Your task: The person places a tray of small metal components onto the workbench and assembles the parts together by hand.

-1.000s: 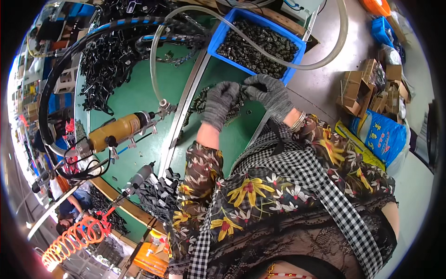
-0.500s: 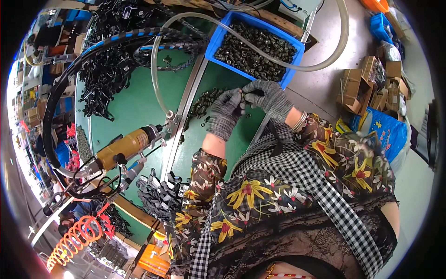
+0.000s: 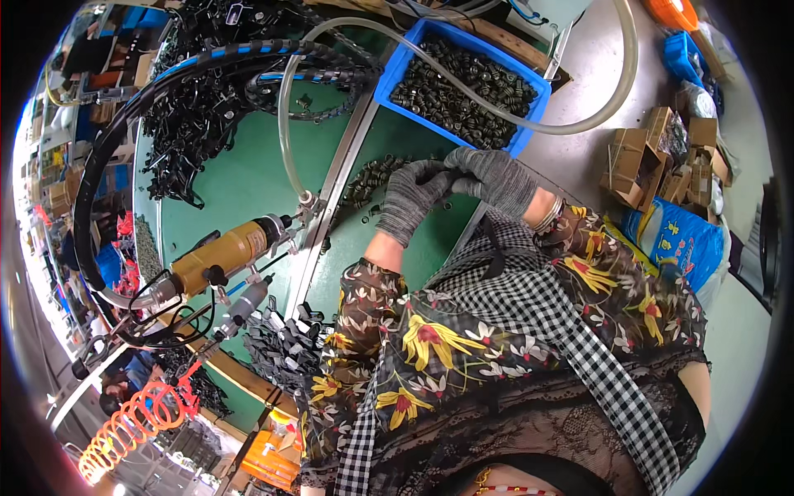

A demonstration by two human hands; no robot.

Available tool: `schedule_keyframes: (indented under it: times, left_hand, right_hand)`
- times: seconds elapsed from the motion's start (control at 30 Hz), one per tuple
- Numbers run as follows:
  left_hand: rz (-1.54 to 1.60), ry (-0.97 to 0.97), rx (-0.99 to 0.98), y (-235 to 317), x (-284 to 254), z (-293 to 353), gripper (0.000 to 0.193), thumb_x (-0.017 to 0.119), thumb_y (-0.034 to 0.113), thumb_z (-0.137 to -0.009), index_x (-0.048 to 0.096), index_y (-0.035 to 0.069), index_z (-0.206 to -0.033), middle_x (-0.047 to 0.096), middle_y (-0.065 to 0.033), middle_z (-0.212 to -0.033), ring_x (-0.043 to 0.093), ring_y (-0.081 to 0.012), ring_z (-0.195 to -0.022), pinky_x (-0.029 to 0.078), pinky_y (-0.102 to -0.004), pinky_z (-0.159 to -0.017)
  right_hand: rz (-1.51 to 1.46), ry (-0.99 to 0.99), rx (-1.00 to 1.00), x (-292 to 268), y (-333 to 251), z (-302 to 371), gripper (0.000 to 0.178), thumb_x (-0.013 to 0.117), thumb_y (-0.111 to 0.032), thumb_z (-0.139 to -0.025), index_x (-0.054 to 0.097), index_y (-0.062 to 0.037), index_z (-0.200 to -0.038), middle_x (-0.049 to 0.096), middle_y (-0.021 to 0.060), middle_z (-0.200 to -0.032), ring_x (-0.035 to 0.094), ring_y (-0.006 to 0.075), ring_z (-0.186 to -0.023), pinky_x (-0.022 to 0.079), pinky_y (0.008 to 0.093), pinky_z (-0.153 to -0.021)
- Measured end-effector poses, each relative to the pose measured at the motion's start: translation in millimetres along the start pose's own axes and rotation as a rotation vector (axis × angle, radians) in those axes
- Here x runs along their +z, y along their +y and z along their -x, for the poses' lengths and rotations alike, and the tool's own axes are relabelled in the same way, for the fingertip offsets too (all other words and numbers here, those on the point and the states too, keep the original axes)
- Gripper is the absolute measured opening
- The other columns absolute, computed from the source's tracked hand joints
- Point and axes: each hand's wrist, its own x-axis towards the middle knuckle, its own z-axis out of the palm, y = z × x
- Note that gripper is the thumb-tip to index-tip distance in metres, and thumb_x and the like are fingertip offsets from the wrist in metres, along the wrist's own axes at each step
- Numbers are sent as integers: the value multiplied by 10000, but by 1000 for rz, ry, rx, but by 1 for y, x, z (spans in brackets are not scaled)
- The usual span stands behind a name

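My left hand and my right hand, both in grey knit gloves, meet over the green worktop. The fingers of both are curled in and touch at the tips. Whatever lies between them is hidden behind the gloves. Just left of my left hand is a loose pile of small dark metal rings, with a few single ones scattered near it. Beyond my hands stands a blue plastic bin, filled with many similar small dark metal parts.
A yellow-bodied pneumatic tool is mounted at left, with a clear hose arching over the bin. A metal rail crosses the worktop. Black parts are heaped far left, black clips nearer. Cardboard boxes sit on the right.
My hands have come closer together, and their fingers now curl inward and overlap where the fingertips showed before. The whole view has shifted slightly.
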Motion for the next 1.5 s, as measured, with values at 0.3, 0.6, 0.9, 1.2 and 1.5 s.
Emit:
schedule_keyframes:
  times: [0.3, 0.6, 0.9, 1.2, 1.5]
  left_hand:
    - [-207, 417, 340, -34, 11, -5, 250, 661, 126, -844, 628, -8, -1053, 683, -85, -883, 641, -148, -796, 516, -279, -708]
    - [-960, 881, 407, -72, -68, -15, 205, 697, 235, -730, 650, 133, -902, 629, -109, -920, 556, -332, -958, 436, -473, -849]
    - [-1353, 633, 93, -45, -65, -33, 295, 713, 244, -726, 646, 141, -994, 601, -122, -1028, 556, -336, -1030, 456, -462, -880]
    - [-446, 622, 356, -70, -25, -2, 206, 691, 126, -788, 643, 25, -962, 688, -129, -870, 665, -241, -789, 522, -330, -748]
    - [-308, 793, 213, -77, -97, -39, 200, 683, 197, -771, 653, 90, -938, 636, -118, -917, 606, -307, -840, 497, -409, -770]
  right_hand:
    - [504, 378, 37, -7, 62, -39, 188, 614, -181, -826, 608, -118, -1003, 642, 139, -868, 620, 317, -879, 492, 430, -786]
    - [815, 285, 92, -8, 50, -54, 169, 605, -137, -825, 628, -108, -990, 630, 120, -982, 604, 310, -948, 498, 409, -817]
    - [629, 13, 27, 61, 4, -42, 179, 586, -157, -854, 595, -79, -1014, 611, 131, -989, 614, 312, -917, 501, 404, -802]
    - [-523, 43, 372, 98, 30, -42, 229, 652, -198, -867, 617, -38, -1027, 655, 89, -851, 617, 173, -784, 495, 313, -743]
    - [-129, 93, 323, 93, 58, -33, 287, 693, -252, -823, 664, -22, -991, 671, 124, -929, 635, 233, -865, 490, 327, -817]
